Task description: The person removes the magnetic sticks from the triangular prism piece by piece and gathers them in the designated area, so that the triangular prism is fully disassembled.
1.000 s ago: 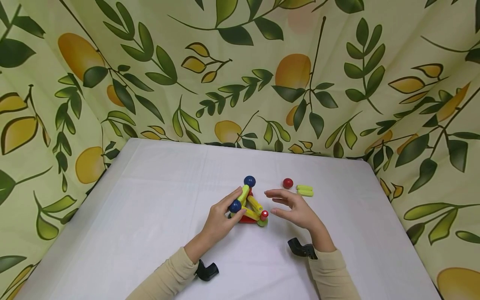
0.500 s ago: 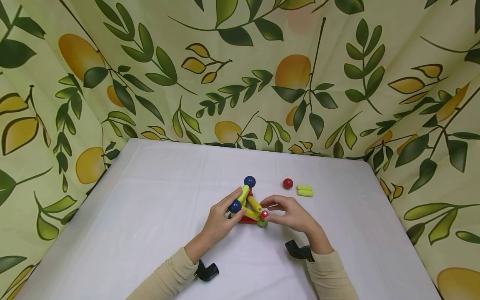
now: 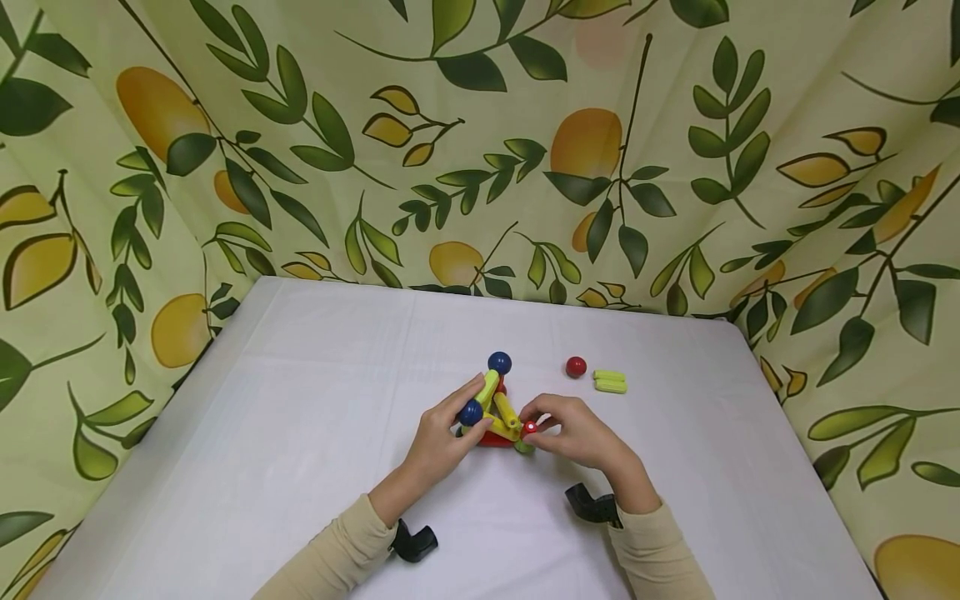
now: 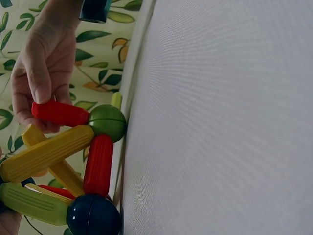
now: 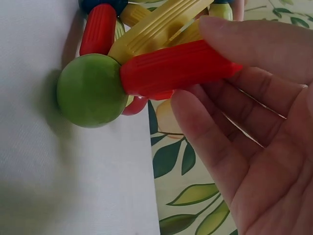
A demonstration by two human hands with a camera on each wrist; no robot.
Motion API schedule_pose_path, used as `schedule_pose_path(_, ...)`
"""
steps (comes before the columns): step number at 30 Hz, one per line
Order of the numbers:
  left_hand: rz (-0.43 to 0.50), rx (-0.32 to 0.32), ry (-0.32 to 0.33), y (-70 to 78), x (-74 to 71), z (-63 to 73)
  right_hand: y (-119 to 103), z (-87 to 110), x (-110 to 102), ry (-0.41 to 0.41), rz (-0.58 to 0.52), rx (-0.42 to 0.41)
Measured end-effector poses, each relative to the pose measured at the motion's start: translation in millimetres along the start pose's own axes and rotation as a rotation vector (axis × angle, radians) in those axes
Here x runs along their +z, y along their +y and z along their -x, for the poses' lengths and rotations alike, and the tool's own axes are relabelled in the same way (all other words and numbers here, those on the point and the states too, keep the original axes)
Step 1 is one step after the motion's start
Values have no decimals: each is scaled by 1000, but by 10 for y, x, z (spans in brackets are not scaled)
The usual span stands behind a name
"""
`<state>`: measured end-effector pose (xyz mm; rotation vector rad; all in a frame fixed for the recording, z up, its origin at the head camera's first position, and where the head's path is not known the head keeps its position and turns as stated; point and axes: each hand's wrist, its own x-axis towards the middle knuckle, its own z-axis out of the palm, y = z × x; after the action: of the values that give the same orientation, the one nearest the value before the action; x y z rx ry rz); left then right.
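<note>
A frame of magnetic building sticks and balls stands on the table. My left hand [image 3: 438, 433] holds its left side, fingers and thumb around the near blue ball [image 3: 470, 412] and the light green stick [image 3: 487, 387]. Thumb and fingers of my right hand [image 3: 581, 429] pinch a red stick [image 5: 171, 68] that rises from a green ball [image 5: 90, 90] at the right corner. Yellow sticks [image 4: 46, 152] slant close beside that red stick. Another red stick [image 4: 99, 165] joins the green ball to a dark blue ball [image 4: 93, 215] low down. At the back sits another blue ball [image 3: 499, 362].
A loose red ball [image 3: 576, 367] lies behind my right hand, with two light green sticks [image 3: 610, 382] to its right. The white table [image 3: 337, 358] ends at a leaf-and-fruit patterned curtain [image 3: 480, 167]. Black wrist mounts [image 3: 591, 504] jut out below both wrists.
My right hand has moved left and down to the upright red stick and pinched it. The right yellow stick's near end has shifted slightly left. My left hand stays in place.
</note>
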<state>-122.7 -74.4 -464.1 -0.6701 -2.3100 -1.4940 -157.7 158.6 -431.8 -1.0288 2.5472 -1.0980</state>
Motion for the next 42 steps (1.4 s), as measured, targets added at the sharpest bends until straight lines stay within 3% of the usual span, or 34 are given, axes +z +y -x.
schedule_pose_path(10, 4, 13, 0, -14, 9, 0, 8, 16, -16, 24, 52, -8)
schedule_pose_path(18, 0, 11, 1, 4, 12, -5, 132, 27, -8, 98, -76, 63)
schedule_pose_path(24, -30, 24, -5, 10, 14, -5, 224, 63, -69, 198, -281, 119)
schedule_pose_path(38, -15, 15, -2, 21, -1, 3, 652, 304, -347, 470, -420, 194)
schedule_pose_path(42, -13, 21, -1, 13, 2, 1, 818, 413, -401, 550, -436, 258)
